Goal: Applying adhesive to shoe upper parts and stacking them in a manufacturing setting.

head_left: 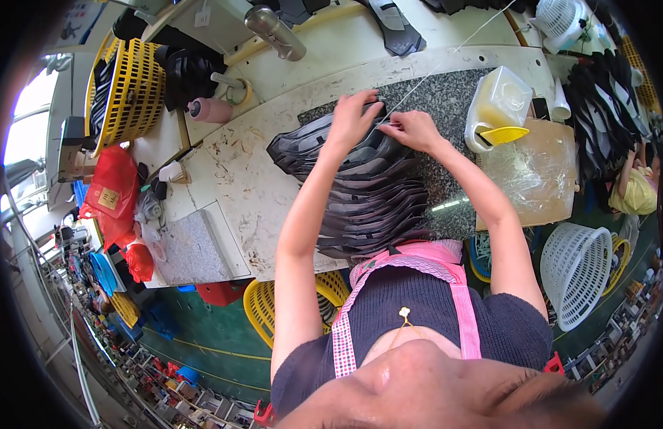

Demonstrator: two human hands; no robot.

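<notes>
A long overlapping row of black and grey shoe-upper pieces lies on the worktable before me, fanned from my apron to the far side. At its far end my left hand bends over the last pieces, fingers curled and closed at a dark shoe-upper piece. Close to its right, my right hand pinches the edge of the same piece between thumb and fingers. The fingertips partly hide that edge. A thin white line slants from the upper right to beside my fingers.
Right of the speckled stone slab stand a clear plastic container of yellowish stuff and a brown board. Metal bottle, pink bottle and yellow basket are at upper left. A white basket is at lower right.
</notes>
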